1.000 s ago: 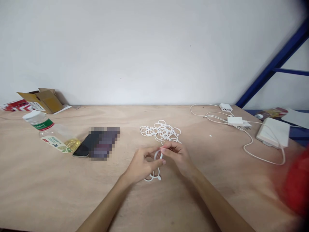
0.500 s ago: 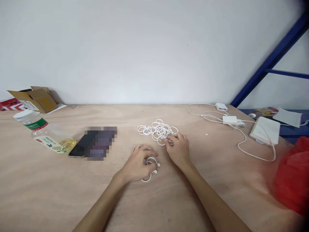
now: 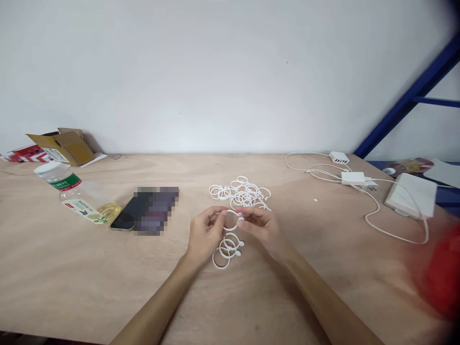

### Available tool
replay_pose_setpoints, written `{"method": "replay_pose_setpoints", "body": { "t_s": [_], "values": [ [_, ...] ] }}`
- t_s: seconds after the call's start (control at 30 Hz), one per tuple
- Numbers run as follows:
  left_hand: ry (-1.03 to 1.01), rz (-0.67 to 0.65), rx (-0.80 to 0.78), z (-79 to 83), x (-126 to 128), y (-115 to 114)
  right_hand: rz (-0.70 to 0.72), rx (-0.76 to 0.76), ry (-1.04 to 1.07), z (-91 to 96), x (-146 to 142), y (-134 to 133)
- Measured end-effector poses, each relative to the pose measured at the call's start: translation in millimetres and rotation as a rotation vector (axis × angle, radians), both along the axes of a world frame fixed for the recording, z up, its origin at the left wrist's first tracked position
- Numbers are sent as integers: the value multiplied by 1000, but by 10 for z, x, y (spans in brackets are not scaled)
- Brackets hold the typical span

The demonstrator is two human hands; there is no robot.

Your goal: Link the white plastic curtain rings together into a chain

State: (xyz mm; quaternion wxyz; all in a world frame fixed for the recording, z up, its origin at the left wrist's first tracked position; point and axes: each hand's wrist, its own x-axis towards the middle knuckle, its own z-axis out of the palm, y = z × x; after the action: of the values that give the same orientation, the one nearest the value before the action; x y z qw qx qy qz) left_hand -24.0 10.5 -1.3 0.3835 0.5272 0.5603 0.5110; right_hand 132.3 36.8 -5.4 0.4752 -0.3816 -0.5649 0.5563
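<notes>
My left hand [image 3: 204, 235] and my right hand [image 3: 260, 227] meet over the plywood table, and the fingertips of both pinch a white plastic ring [image 3: 232, 220] from either side. Just below them lies a small linked group of similar rings [image 3: 226, 252], touching the ring in my fingers or nearly so. Further back, a loose heap of white plastic rings [image 3: 240, 194] sits beyond my fingers, apart from both hands. Parts of the held ring are hidden by my fingers.
A plastic bottle [image 3: 77, 194] with yellow liquid lies at left, next to a phone [image 3: 125, 218] partly pixelated. Cardboard box [image 3: 64, 148] at the back left. White chargers and cables [image 3: 354, 179] at right. A blurred red object [image 3: 443, 270] at the right edge; blue metal frame [image 3: 409, 108].
My right hand has come back from the heap to meet my left, and both now hold a ring up. The group of rings below has grown and looks larger than before.
</notes>
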Motion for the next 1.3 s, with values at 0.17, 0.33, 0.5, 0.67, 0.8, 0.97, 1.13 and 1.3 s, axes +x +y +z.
{"method": "replay_pose_setpoints", "body": {
  "t_s": [0.17,0.33,0.5,0.67,0.8,0.97,1.13,1.3],
  "values": [
    [-191,-80,-114,-34,78,-15,82,-149,230,33,-17,-11],
    [-133,-216,-97,10,104,-70,59,-134,214,61,-8,-3],
    [-3,-375,-6,88,21,-49,62,-96,105,135,79,10],
    [-70,-429,-4,76,19,-41,131,-40,78,136,88,-10],
    [-110,-388,26,88,55,-76,103,-10,75,115,55,-33],
    [-46,-367,17,117,70,-106,90,18,65,129,40,-61],
    [-51,-385,-1,79,74,-115,101,34,67,126,48,-64],
    [-124,-390,-53,58,84,-117,98,49,47,120,61,-61]
  ]
}}
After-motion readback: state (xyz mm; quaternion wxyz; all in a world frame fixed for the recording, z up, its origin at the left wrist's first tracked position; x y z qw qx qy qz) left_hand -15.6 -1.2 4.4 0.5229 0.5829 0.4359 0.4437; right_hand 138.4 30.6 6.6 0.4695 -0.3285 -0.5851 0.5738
